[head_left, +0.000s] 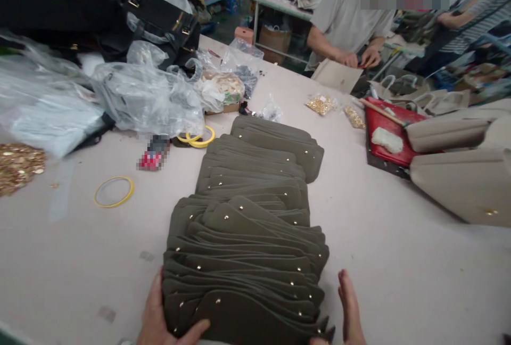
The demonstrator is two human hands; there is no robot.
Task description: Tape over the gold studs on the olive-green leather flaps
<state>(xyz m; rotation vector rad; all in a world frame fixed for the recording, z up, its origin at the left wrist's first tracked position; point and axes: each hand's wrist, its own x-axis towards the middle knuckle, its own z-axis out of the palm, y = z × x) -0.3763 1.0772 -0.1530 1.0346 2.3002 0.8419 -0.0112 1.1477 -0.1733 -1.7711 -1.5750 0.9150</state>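
A long row of overlapping dark olive panels point(247, 233), dotted with small gold studs, lies on the pale worktop point(407, 265). At the row's near left corner, the left hand point(157, 318) cups the edge, thumb against the front panel. The right hand point(350, 313) stands raised just beside the row's near right end. Left of the row are a yellow ring point(131, 191), clear plastic bags point(151, 95) and a heap of gold pieces point(19, 166). Right of it sit a red tray point(383, 118) and beige bag parts point(459, 180). Beyond its far end, toward the right, another person's hands point(372, 57) work at a beige panel point(338, 76).
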